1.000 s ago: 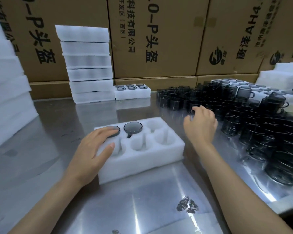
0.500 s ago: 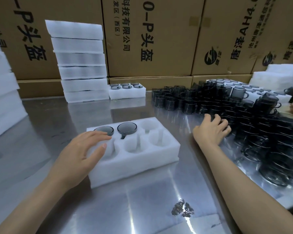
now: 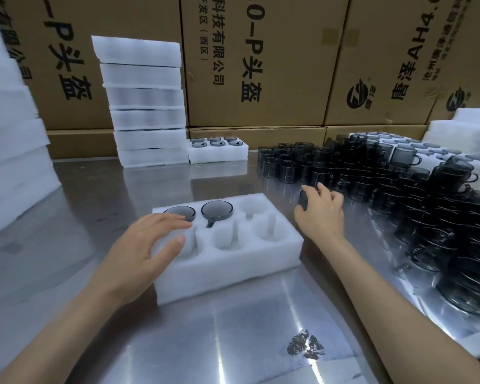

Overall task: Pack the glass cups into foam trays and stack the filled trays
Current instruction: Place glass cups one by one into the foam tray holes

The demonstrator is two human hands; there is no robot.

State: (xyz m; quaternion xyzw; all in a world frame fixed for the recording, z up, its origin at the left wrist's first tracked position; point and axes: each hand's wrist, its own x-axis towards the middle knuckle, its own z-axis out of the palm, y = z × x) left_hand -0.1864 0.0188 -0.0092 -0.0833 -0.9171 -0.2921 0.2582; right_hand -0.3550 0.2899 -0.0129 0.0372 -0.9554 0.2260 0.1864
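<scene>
A dark cup (image 3: pixel 303 200) is gripped by the right hand (image 3: pixel 320 214); the foam tray (image 3: pixel 233 261) should be kept steadied under the flat, relaxed left hand (image 3: pixel 142 245) while the cup is lowered upright into an empty pocket.

White foam tray (image 3: pixel 227 261) set on steel table (image 3: pixel 94 273), six pockets — two far-left pockets filled with dark glass cups (image 3: pixel 216 210), four bare. Left hand (image 3: pixel 147 245) laid flat over tray's left end, fingers spread. Right hand (image 3: pixel 320 214) curled round dark cup (image 3: pixel 303 200), held just right of tray. Loose cups (image 3: pixel 399 189) massed at right. Stacked trays (image 3: pixel 147 106) seen behind — filled tray (image 3: pixel 218 151) beside stack. Cardboard boxes (image 3: pixel 261 65) ranged along back.
</scene>
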